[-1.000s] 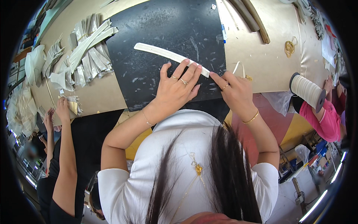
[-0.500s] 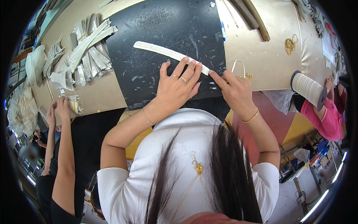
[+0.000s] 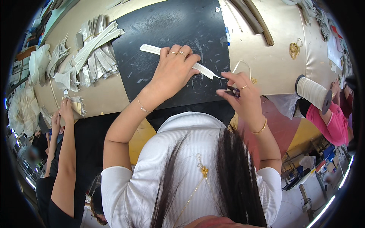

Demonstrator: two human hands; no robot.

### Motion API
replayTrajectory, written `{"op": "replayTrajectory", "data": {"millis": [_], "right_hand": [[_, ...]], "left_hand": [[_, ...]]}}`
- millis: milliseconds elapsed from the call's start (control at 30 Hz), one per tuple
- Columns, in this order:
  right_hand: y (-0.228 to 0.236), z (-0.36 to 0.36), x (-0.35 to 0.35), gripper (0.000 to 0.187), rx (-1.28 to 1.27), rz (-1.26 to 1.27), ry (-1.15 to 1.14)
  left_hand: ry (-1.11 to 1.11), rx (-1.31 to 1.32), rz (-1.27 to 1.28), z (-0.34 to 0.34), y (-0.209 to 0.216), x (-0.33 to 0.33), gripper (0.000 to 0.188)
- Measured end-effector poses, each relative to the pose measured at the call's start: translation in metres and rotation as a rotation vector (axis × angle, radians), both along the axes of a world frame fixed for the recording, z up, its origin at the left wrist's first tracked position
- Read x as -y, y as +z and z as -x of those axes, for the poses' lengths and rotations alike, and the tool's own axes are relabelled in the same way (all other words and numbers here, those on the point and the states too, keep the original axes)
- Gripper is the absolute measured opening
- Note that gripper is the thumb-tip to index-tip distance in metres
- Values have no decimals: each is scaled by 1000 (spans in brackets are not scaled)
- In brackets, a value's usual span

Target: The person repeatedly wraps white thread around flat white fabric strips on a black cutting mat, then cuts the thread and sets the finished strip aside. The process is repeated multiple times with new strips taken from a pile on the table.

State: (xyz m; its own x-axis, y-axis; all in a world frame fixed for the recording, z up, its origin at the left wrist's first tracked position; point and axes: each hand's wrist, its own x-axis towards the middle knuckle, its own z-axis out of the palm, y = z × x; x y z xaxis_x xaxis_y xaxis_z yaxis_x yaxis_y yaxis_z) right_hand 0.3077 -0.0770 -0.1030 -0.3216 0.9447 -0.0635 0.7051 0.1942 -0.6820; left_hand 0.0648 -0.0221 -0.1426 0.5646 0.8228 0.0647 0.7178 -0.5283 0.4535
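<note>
A long, slightly curved white strip [image 3: 203, 70] lies slantwise on the black cutting mat [image 3: 131, 62]. My left hand [image 3: 173, 70] is closed over its middle, gripping it against the mat. From the strip's right end a thin white cord [image 3: 243, 62] runs to the fingers of my right hand [image 3: 242, 89], and a loop of it rises behind them. Within that hand sit small dark-handled snips [image 3: 233, 91], partly hidden by the fingers. The index finger is beside the cord, but contact cannot be made out.
Bundles of pale strips [image 3: 95, 53] are piled left of the mat. A large spool of white cord [image 3: 313, 92] is at the table's right edge. Brown rolls [image 3: 254, 19] and rubber bands [image 3: 295, 49] lie at the right. A co-worker's hands [image 3: 62, 114] are at the left.
My left hand has slid left along the strip and curled around it. My right hand has drawn away from the strip's end, and cord now shows between them. The snips' blades have turned away.
</note>
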Motion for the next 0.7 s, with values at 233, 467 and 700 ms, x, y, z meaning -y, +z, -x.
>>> {"op": "replayTrajectory", "data": {"millis": [233, 467, 700], "right_hand": [[-23, 2, 30, 32, -765, 894, -299], [-15, 14, 21, 40, -1177, 1015, -491], [-24, 10, 18, 41, -1414, 1039, -392]], "left_hand": [[19, 69, 254, 3, 15, -6, 21], [189, 395, 728, 11, 45, -12, 15], [335, 515, 1111, 16, 64, -18, 24]]}}
